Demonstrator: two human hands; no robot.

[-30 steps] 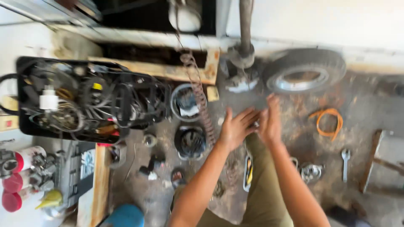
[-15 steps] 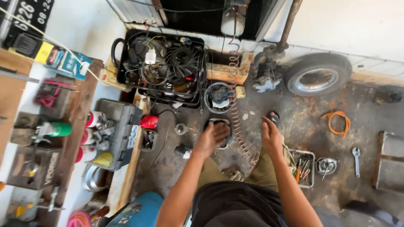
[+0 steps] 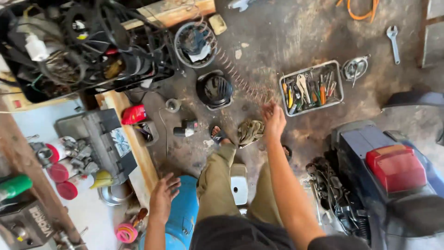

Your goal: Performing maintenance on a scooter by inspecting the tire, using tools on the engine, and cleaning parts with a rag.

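Note:
My right hand [image 3: 274, 121] reaches forward over the dirty concrete floor, fingers loosely spread, holding nothing. It hovers just below the end of a coiled spring hose [image 3: 245, 83] and beside a crumpled rag [image 3: 249, 131]. A grey tray of hand tools [image 3: 311, 88] lies just beyond it to the right. My left hand [image 3: 163, 196] is low at my side, fingers apart, resting by the edge of a blue tank [image 3: 182, 215] and a wooden plank [image 3: 138, 155]. My legs and a sandalled foot [image 3: 219, 135] are between the hands.
A scooter's rear with a red tail light [image 3: 395, 166] stands at right. A black crate of cables [image 3: 69, 46], a round black housing [image 3: 214, 89], a grey toolbox [image 3: 108, 139], spray cans [image 3: 58, 172], a wrench [image 3: 393, 37] and a white stool [image 3: 239, 183] surround me.
The view has swung down and closer to the floor. My left hand has dropped back to my side by the blue tank, while my right hand stays stretched forward.

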